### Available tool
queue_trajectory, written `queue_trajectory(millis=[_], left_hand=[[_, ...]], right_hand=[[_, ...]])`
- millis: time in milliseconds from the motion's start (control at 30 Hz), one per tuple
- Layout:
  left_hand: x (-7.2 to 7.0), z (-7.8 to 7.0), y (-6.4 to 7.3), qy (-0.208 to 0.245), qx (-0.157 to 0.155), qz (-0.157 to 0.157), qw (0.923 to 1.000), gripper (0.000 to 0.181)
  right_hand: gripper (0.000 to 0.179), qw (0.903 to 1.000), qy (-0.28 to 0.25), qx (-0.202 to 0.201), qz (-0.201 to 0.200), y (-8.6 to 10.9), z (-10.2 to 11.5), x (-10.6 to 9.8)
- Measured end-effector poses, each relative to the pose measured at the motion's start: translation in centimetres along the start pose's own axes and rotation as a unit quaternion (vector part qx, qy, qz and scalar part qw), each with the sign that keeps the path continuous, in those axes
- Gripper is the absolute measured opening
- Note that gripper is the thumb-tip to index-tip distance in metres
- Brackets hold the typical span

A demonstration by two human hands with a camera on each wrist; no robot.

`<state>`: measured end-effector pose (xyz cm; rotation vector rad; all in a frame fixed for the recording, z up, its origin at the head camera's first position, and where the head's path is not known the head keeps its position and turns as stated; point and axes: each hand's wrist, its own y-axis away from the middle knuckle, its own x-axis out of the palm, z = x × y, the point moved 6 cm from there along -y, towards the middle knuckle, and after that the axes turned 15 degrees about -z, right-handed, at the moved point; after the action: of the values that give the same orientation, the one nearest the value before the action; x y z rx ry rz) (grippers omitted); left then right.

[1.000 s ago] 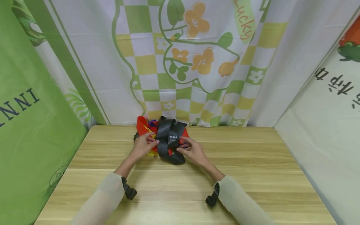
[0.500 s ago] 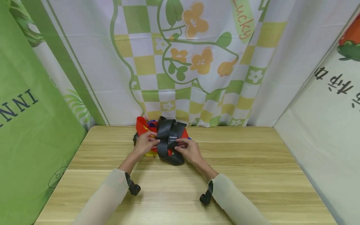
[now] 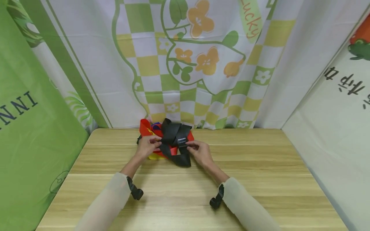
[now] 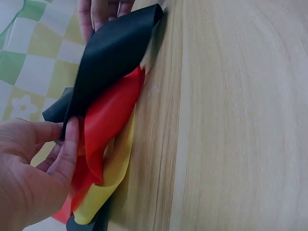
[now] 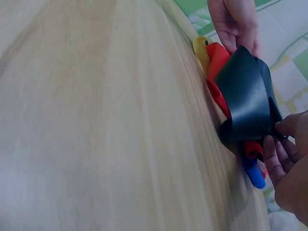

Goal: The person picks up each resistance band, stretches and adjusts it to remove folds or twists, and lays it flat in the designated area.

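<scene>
A bundle of flat stretchy bands, which look like resistance bands, lies at the back of the table. On top is the black resistance band (image 3: 170, 133), looped over itself, with white print at its right. My left hand (image 3: 145, 146) pinches it at the left between thumb and fingers. At the right, by the printed part, my right hand (image 3: 202, 153) pinches the same band. Beneath it the left wrist view shows a red band (image 4: 108, 113) and a yellow band (image 4: 118, 166). A blue band (image 5: 253, 174) peeks out under the right side. The black band's lower layers are partly hidden.
The wooden table (image 3: 185, 199) stretches towards me and to both sides. Right behind the bundle hangs a patterned curtain (image 3: 208, 96). A green cloth (image 3: 37, 128) borders the left side, and a white printed cloth (image 3: 326, 134) the right.
My right hand moved left onto the black band, then back right, drawing its printed part rightward. The band's front loop now stretches flatter between my hands. My left hand has barely shifted.
</scene>
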<state>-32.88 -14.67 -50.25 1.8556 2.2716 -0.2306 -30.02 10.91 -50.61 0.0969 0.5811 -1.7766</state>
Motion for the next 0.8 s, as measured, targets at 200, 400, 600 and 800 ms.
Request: queue_trajectory(millis=[200,400,600,800], left_hand=[[-0.7,-0.4,0.0,0.013,0.011,-0.005,0.9998,0.020],[-1.3,-1.1,0.6,-0.005,0.018,-0.026,0.9995,0.018],[-1.7,-1.8,1.2,-0.021,0.031,-0.043,0.9984,0.019],[-1.9,-2.4,1.7,-0.017,0.047,-0.061,0.9969,0.019]], right_hand=[[0.019,0.9999,0.007,0.003,-0.012,-0.4,-0.8,-2.0],[0.017,0.9996,0.001,0.018,-0.022,-0.3,-1.4,-3.8],[0.015,0.9981,-0.010,0.046,-0.041,0.1,-1.9,-5.0],[0.011,0.9934,-0.016,0.057,-0.098,0.1,-2.6,-6.2]])
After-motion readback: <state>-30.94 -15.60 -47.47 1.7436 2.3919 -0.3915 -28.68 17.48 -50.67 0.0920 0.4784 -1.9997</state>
